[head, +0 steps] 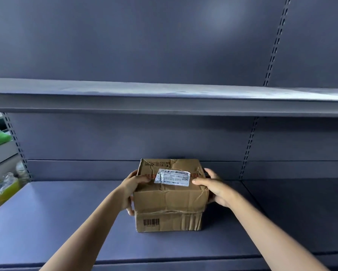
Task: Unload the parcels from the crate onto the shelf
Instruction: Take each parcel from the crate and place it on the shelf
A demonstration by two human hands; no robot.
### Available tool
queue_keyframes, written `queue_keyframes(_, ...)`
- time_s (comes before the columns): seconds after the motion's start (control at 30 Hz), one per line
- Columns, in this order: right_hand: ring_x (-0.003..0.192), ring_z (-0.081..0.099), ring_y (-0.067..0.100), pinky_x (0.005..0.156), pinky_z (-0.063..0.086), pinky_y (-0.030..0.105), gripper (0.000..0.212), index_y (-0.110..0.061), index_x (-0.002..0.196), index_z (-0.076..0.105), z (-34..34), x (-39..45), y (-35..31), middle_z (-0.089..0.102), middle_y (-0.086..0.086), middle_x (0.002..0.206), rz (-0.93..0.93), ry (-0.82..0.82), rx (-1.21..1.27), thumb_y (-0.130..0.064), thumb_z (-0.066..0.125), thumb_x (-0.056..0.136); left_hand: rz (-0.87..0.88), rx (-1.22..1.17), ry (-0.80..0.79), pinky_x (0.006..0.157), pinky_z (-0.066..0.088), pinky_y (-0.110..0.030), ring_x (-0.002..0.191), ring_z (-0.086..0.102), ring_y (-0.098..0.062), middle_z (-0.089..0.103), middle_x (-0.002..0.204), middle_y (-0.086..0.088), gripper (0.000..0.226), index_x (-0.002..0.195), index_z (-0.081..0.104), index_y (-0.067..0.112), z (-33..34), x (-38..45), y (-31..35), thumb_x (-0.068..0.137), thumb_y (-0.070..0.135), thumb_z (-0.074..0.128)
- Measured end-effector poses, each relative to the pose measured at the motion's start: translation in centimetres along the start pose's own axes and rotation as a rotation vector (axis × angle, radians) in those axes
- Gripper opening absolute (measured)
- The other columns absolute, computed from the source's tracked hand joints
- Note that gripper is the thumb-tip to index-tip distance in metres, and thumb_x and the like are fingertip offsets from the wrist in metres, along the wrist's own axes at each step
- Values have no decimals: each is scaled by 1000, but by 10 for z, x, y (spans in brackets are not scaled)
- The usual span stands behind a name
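A crumpled brown cardboard parcel (169, 200) with a white shipping label on top and a barcode on its front rests on the grey-blue lower shelf (66, 222), near the middle. My left hand (132, 189) grips its left side, thumb on the top edge. My right hand (216, 187) grips its right side, thumb lying over the top corner. The crate is out of view.
An upper shelf (164, 100) juts out above the parcel and limits the height over it. Slotted uprights run along the back panel. At the far left, a neighbouring shelf unit holds green and yellow packaged goods (0, 184).
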State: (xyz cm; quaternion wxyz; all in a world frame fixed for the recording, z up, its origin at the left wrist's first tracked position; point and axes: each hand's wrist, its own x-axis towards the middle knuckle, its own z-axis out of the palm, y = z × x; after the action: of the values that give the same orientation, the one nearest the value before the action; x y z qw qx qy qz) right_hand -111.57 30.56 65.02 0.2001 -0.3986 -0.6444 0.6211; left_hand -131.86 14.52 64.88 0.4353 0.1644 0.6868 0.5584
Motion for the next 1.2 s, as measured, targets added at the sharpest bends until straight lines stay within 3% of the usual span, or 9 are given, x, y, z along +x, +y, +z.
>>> queue_keyframes(0.23,87,57,25,67,46,36,61,-24,132,39,9,31,-11,60,9,112,13,30,106,-9,64,79,48,-3,69,90,42,-65,110,56,-38,60,118,-15,39,119,53,33,0,28,19,83,20,61)
queue_keyframes(0.43,82,58,21,67,47,37,65,-23,135,35,15,51,-16,59,5,104,6,62,129,-9,65,79,105,-30,75,91,48,-58,106,61,-35,64,115,-14,36,119,55,27,-2,50,24,84,18,60)
queue_keyframes(0.6,79,57,20,63,43,31,61,-22,131,40,15,63,-21,61,4,96,3,82,128,-6,65,78,127,-50,58,80,51,-49,92,62,-30,66,110,-11,29,109,56,31,-2,62,28,84,17,59)
queue_keyframes(0.73,89,55,22,71,44,39,64,-25,132,36,12,67,-21,60,8,102,15,70,112,-6,65,78,111,-56,58,79,52,-49,86,62,-28,66,102,-8,24,101,54,34,-3,68,28,83,18,59)
queue_keyframes(0.83,96,54,25,81,45,49,66,-25,134,34,12,67,-21,57,17,121,9,72,102,-6,65,79,110,-70,57,71,53,-41,83,62,-27,65,101,-8,28,108,53,32,-1,67,27,85,18,57)
queue_keyframes(0.97,95,56,26,73,48,45,57,-27,127,40,11,64,-22,58,14,117,18,61,95,-11,67,79,95,-11,40,76,52,-43,89,61,-25,63,103,-7,35,117,48,32,-4,62,29,85,24,59)
queue_keyframes(1.03,88,58,24,71,48,41,35,-27,110,49,9,60,-22,61,7,102,25,38,133,-20,66,80,89,46,16,82,51,-48,97,59,-26,60,109,-5,41,120,48,32,-10,57,30,82,31,63)
queue_keyframes(1.1,90,58,25,78,45,43,20,-28,98,54,3,54,-18,61,5,101,24,27,165,-30,64,81,104,102,10,96,43,-54,112,52,-29,55,121,-5,53,123,47,32,-17,50,29,75,39,67)
queue_keyframes(1.2,115,45,30,91,39,49,44,-28,122,47,-14,41,-8,49,2,123,14,77,87,-36,63,82,150,120,11,99,38,-54,122,45,-31,50,131,-6,58,129,45,29,-27,37,19,77,43,66)
